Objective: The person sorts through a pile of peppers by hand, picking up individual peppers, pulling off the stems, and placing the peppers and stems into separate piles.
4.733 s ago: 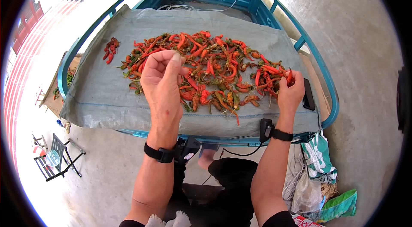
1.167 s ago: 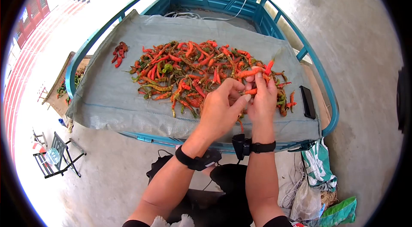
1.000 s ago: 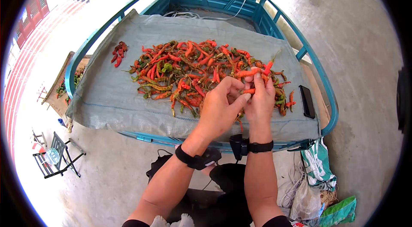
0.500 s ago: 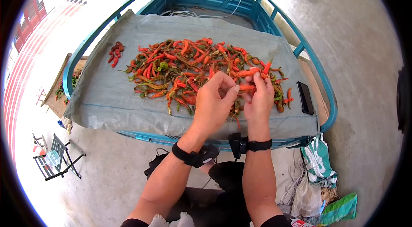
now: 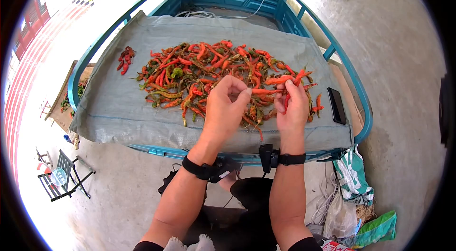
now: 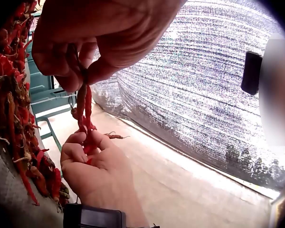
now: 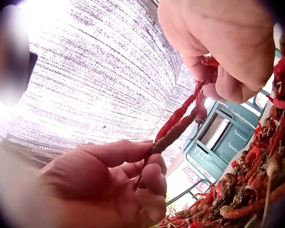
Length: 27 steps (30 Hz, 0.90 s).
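Observation:
In the head view my left hand [image 5: 222,108] and right hand [image 5: 293,112] are raised over the near side of a heap of red and green chili peppers [image 5: 190,63]. Between them a red chili pepper [image 5: 266,91] stretches sideways. The left wrist view shows two slim chilies [image 6: 84,107] side by side, their ends pinched by my left thumb and fingers. My right fingers curl round the other ends, with more red chilies [image 5: 301,77] sticking out above them. In the right wrist view the left hand [image 7: 114,185] pinches the lower ends of the pair.
A grey woven sheet [image 5: 128,125] over a blue cart bed bears the heap. A small cluster of dark red chilies [image 5: 126,60] lies apart at left; a phone [image 5: 336,106] lies at right. Blue rails [image 5: 351,68] flank the bed. Sacks [image 5: 354,177] and a folding stool [image 5: 66,175] stand below.
Earlier my left hand was apart from the right, which gripped chilies at the heap's right. The hands then met, and the left has since drawn leftward, with chilies now stretched between them.

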Available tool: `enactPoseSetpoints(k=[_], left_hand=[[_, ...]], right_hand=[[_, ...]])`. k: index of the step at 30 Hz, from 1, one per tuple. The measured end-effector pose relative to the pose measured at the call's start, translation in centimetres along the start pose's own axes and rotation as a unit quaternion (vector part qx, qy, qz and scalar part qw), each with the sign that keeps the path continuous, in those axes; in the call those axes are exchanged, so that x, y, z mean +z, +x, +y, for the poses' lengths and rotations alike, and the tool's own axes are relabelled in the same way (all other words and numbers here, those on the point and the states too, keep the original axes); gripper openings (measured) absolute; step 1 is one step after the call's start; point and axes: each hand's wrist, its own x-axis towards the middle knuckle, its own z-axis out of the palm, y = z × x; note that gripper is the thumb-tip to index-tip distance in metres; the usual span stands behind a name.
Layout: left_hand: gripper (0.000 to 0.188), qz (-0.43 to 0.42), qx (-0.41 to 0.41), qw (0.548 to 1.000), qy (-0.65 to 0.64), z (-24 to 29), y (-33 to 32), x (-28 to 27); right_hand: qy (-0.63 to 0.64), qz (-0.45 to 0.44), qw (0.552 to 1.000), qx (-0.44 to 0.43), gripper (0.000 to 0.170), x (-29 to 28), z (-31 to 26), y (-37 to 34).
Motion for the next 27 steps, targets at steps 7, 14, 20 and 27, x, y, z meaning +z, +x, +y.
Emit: enactPoseSetpoints(k=[7, 14, 20, 27], left_hand=[[0.013, 0.028, -0.006, 0.999, -0.022, -0.1, 0.3, -0.5], [0.014, 0.002, -0.024, 0.999, 0.031, -0.4, 0.4, -0.9], [0.011, -0.015, -0.010, 0.999, 0.034, -0.3, 0.3, -0.6], [0.013, -0.002, -0.038, 0.998, -0.047, 1.0, 0.2, -0.9]], right_hand=[[-0.156, -0.007, 0.987, -0.032, 0.014, 0.5, -0.3, -0.6], [-0.152, 0.010, 0.983, -0.099, 0.017, -0.2, -1.6, -0.6], [-0.142, -0.093, 0.985, 0.008, 0.020, 2.6, -1.7, -2.8], [-0.276, -0.129, 0.953, -0.006, 0.020, 2.3, -0.8, -2.9]])
